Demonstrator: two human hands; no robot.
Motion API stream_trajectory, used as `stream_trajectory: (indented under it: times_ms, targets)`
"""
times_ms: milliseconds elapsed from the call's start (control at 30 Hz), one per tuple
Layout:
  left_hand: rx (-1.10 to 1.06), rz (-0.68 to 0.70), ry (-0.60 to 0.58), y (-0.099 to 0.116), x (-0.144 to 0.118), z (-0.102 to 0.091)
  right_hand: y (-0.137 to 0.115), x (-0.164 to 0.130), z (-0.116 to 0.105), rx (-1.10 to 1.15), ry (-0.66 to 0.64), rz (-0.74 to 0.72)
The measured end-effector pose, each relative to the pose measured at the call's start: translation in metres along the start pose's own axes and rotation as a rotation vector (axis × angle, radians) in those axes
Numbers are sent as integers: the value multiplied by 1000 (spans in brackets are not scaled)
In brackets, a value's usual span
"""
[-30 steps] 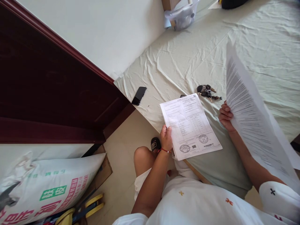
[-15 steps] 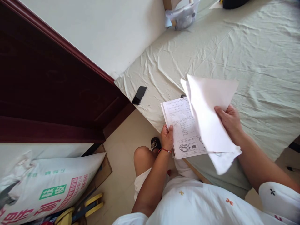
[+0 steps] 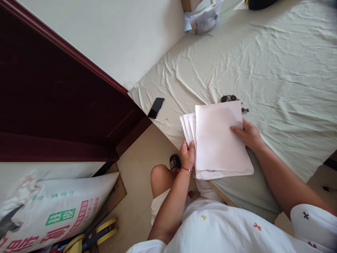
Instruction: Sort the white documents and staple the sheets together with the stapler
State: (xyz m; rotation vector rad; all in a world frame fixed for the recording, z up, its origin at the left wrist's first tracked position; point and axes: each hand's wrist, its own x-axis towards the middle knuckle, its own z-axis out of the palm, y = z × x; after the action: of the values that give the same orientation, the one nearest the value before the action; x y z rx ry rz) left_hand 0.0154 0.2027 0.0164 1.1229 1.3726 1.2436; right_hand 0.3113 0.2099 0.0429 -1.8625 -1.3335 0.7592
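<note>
A stack of white paper sheets [image 3: 219, 138] lies fanned a little at its left side, over the near edge of the cloth-covered surface. The top sheet shows a blank face; a strip of print shows along the lower edge beneath it. My left hand [image 3: 187, 155], with a red cord bracelet, is closed on the stack's left edge, thumb on top. At the right edge my right hand [image 3: 249, 134] grips the sheets, its thumb lying on the top sheet and its fingers hidden underneath. Just beyond the papers lies a small dark item with metal parts [image 3: 228, 98], partly covered.
A black phone [image 3: 156, 108] rests near the left corner of the pale green cloth [image 3: 286, 70]. A clear plastic tub [image 3: 206, 19] stands at the back by the wall. On the floor at left are a printed white sack [image 3: 60, 207] and yellow-wheeled gear [image 3: 106, 230].
My right hand has brought its raised, tilted sheets down and left onto the sheets in my left hand. The printed page is now covered, and the dark item behind is exposed.
</note>
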Motion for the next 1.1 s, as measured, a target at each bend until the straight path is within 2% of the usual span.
stream_trajectory:
  times_ms: [133, 300, 500, 733, 1100]
  targets:
    - [-5, 23, -8, -1, 0, 0, -2, 0, 0, 42, -31, 34]
    - [-6, 31, -17, 0, -2, -1, -3, -2, 0, 43, 30, 49]
    - [15, 27, -19, -1, -4, -2, -3, -6, 1, 132, 19, 65]
    - [14, 32, -1, 2, -4, 1, 0, -7, 5, 185, 94, 20]
    - [65, 39, 9, 3, -4, 1, -3, -9, 3, 116, 148, 8]
